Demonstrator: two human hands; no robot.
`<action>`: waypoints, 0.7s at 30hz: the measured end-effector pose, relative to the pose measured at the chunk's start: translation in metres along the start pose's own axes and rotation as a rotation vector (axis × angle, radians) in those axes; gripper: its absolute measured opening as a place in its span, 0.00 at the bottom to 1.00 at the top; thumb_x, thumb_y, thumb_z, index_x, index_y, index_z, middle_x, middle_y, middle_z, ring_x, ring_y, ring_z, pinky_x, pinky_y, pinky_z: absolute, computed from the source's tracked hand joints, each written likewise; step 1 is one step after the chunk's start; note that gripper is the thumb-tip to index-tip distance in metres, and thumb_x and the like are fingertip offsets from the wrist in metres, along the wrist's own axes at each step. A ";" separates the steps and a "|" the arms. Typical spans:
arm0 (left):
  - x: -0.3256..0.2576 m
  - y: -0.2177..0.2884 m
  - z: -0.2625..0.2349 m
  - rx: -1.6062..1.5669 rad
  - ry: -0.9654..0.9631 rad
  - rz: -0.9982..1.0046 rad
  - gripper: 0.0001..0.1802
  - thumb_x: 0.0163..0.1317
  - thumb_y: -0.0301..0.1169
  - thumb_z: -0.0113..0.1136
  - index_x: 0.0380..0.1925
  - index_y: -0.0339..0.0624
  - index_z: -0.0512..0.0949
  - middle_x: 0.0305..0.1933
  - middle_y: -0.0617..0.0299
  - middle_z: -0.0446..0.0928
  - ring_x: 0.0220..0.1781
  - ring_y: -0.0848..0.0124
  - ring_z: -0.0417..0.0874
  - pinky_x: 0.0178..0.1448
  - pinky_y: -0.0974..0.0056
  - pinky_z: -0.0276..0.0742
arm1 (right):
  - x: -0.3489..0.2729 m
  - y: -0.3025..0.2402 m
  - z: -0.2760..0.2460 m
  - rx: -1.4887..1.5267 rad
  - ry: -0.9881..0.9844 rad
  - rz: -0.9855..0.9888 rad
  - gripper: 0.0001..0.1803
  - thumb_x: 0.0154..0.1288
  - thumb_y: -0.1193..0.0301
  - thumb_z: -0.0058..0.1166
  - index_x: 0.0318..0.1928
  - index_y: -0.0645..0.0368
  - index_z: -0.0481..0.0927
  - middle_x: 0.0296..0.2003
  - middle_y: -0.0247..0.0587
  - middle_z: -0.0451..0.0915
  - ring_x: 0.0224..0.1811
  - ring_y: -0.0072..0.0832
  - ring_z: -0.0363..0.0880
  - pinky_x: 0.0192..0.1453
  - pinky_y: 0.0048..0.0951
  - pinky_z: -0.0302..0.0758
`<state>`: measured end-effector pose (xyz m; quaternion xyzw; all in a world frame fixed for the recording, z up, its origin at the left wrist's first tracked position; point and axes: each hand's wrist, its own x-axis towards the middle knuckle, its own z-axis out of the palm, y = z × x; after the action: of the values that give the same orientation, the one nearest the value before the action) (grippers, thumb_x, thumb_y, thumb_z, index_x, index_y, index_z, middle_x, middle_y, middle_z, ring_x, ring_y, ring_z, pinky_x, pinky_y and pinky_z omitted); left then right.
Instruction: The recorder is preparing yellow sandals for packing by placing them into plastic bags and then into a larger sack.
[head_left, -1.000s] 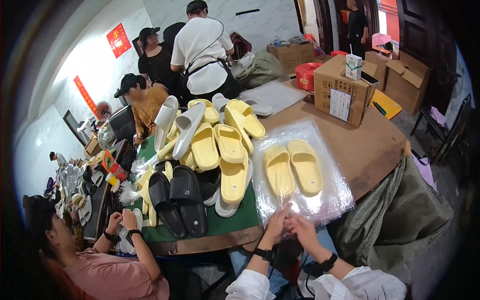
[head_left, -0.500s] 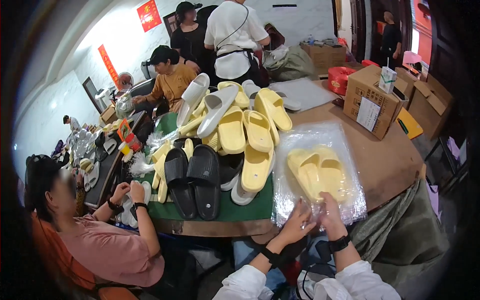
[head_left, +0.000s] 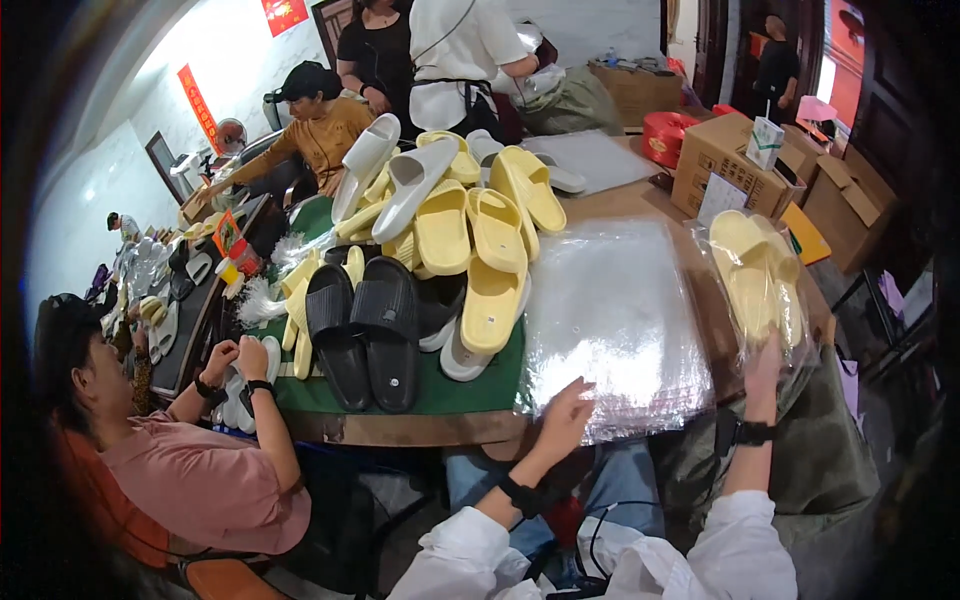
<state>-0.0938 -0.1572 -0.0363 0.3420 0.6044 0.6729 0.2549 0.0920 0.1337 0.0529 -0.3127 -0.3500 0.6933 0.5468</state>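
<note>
My right hand (head_left: 763, 362) grips the lower end of a clear plastic bag with a pair of yellow slippers (head_left: 745, 270) inside, held at the table's right side. Loosely bent, with nothing in its fingers, my left hand (head_left: 565, 418) is at the near left part of a stack of clear plastic bags (head_left: 615, 310). Left of that stack rises a heap of yellow, grey and black slippers, with a yellow slipper (head_left: 490, 310) nearest the bags. A pair of black slippers (head_left: 372, 325) leans at the heap's front on a green cloth (head_left: 450, 385).
A co-worker in a pink top (head_left: 205, 490) sits at my left, hands on light slippers. Another in a brown top (head_left: 335, 140) reaches left beyond the heap. A cardboard box (head_left: 725, 165) with a drink carton (head_left: 765, 142) stands far right. Grey-green sacking (head_left: 820, 430) hangs by the table's right edge.
My right hand has carried the bagged yellow slippers off the bag stack to the right and raised them. My left hand has come away from them and moved slightly left.
</note>
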 end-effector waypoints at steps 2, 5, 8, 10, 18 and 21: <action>0.004 0.050 -0.016 0.044 -0.001 -0.179 0.26 0.61 0.23 0.52 0.59 0.33 0.59 0.56 0.54 0.68 0.47 0.73 0.74 0.52 0.68 0.69 | 0.003 0.002 -0.021 0.072 0.131 0.024 0.29 0.61 0.60 0.50 0.59 0.60 0.62 0.53 0.44 0.65 0.52 0.33 0.66 0.55 0.33 0.65; 0.008 0.105 -0.055 -0.029 0.524 0.040 0.32 0.58 0.25 0.54 0.62 0.36 0.54 0.56 0.52 0.64 0.50 0.69 0.70 0.53 0.67 0.68 | -0.074 -0.002 0.045 -0.254 0.412 -0.426 0.27 0.68 0.63 0.41 0.63 0.63 0.57 0.62 0.46 0.58 0.64 0.36 0.56 0.66 0.36 0.54; 0.030 0.144 -0.118 -0.402 0.856 -0.031 0.43 0.59 0.32 0.54 0.67 0.57 0.38 0.59 0.51 0.60 0.51 0.64 0.69 0.54 0.57 0.64 | -0.116 0.046 0.073 -0.587 0.101 -0.758 0.27 0.65 0.72 0.41 0.64 0.64 0.55 0.65 0.48 0.52 0.68 0.38 0.50 0.69 0.39 0.48; 0.039 0.158 -0.170 -0.518 0.978 -0.168 0.50 0.57 0.38 0.57 0.67 0.74 0.31 0.67 0.45 0.50 0.58 0.51 0.66 0.61 0.51 0.58 | -0.139 0.085 0.100 -0.840 -0.264 -0.682 0.30 0.62 0.73 0.45 0.64 0.62 0.54 0.66 0.51 0.50 0.69 0.43 0.48 0.69 0.41 0.48; 0.073 0.115 -0.296 -0.573 0.909 -0.331 0.53 0.51 0.31 0.61 0.64 0.78 0.31 0.60 0.42 0.57 0.57 0.48 0.67 0.56 0.47 0.66 | -0.154 0.182 0.112 -1.538 -0.633 -0.581 0.33 0.62 0.56 0.44 0.64 0.59 0.58 0.65 0.50 0.56 0.69 0.48 0.49 0.69 0.55 0.42; 0.058 0.097 -0.341 -0.631 0.760 -0.315 0.35 0.52 0.34 0.62 0.59 0.56 0.56 0.56 0.54 0.65 0.52 0.58 0.70 0.51 0.54 0.69 | -0.171 0.183 0.111 -1.542 -0.588 -0.762 0.30 0.63 0.56 0.42 0.62 0.60 0.62 0.64 0.51 0.58 0.69 0.45 0.49 0.69 0.53 0.41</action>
<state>-0.3861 -0.3453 0.0566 -0.1153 0.4663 0.8525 0.2064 -0.0624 -0.0778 -0.0277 -0.2655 -0.9221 0.0909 0.2665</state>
